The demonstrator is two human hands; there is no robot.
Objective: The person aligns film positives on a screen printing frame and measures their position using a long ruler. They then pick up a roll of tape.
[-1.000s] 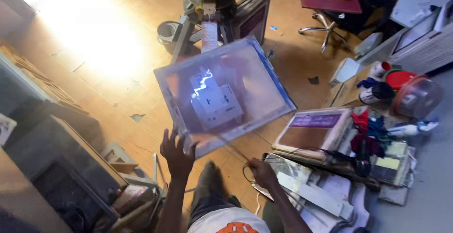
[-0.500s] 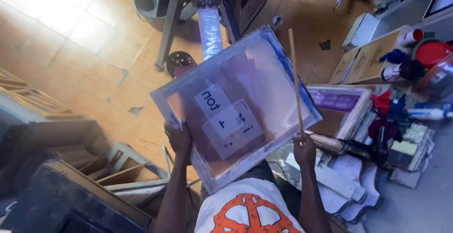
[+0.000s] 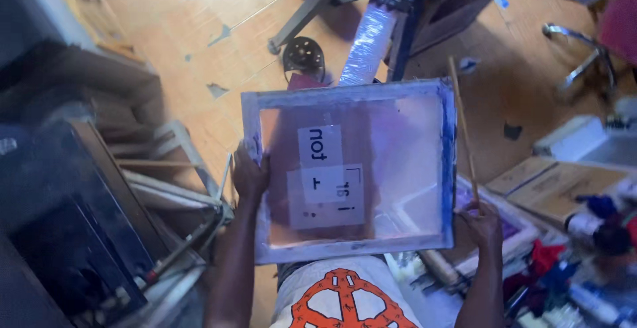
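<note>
I hold a rectangular screen-printing frame [image 3: 350,168] flat in front of me; its wooden border is pale blue and its translucent pinkish mesh carries a white patch with dark marks. My left hand [image 3: 250,172] grips the frame's left edge. My right hand [image 3: 481,224] is at the frame's lower right corner and also holds a thin wooden stick [image 3: 462,129] that points up along the right edge. My white shirt with an orange design [image 3: 342,298] shows below the frame.
A metal printing stand with a plastic-wrapped arm [image 3: 368,32] rises just beyond the frame. Dark wooden frames and slats [image 3: 99,188] pile up on the left. On the right lie cardboard boxes [image 3: 564,185], another screen and several ink bottles [image 3: 597,235]. An office chair base [image 3: 577,42] stands far right.
The frame has swung from tilted to nearly square and come closer to me. My right hand now sits at its lower right corner with the stick upright.
</note>
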